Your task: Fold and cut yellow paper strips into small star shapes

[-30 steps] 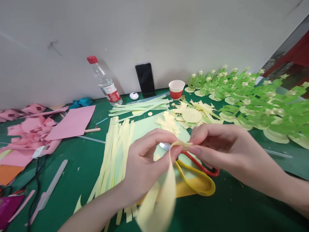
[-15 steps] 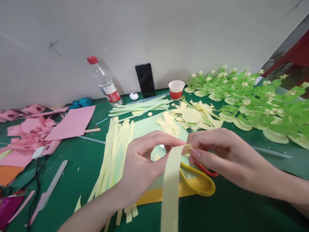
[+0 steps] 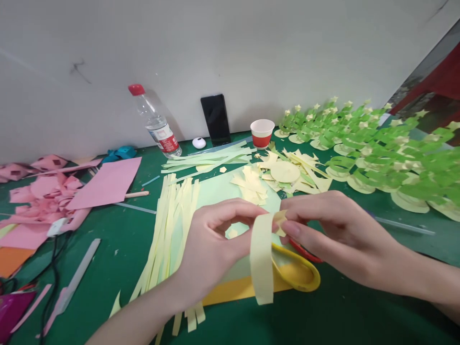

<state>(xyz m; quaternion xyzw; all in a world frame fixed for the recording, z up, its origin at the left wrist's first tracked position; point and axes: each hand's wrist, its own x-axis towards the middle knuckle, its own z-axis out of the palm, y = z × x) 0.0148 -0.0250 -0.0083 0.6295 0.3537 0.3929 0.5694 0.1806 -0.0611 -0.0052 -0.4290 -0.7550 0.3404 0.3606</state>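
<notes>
My left hand [image 3: 212,249] and my right hand [image 3: 334,230] meet over the green table, both pinching one end of a pale yellow paper strip [image 3: 260,258]. The strip hangs down from my fingertips and its free end curls near the table. Right under the hands lie scissors with a yellow and a red handle [image 3: 305,270], on a light green sheet [image 3: 219,189]. Several more cut yellow strips [image 3: 172,211] lie fanned out to the left of my left hand.
A water bottle [image 3: 156,122], a black phone [image 3: 215,119] and a red paper cup [image 3: 262,132] stand along the wall. Yellow scraps and a paper disc [image 3: 285,171] lie behind the hands. Several green paper trees [image 3: 377,148] fill the right. Pink paper [image 3: 108,182] covers the left.
The strip was drawn up through my fingers; its long hanging tail, which ran out of the picture's bottom, is now short and ends above the table. Both hands stayed almost in place.
</notes>
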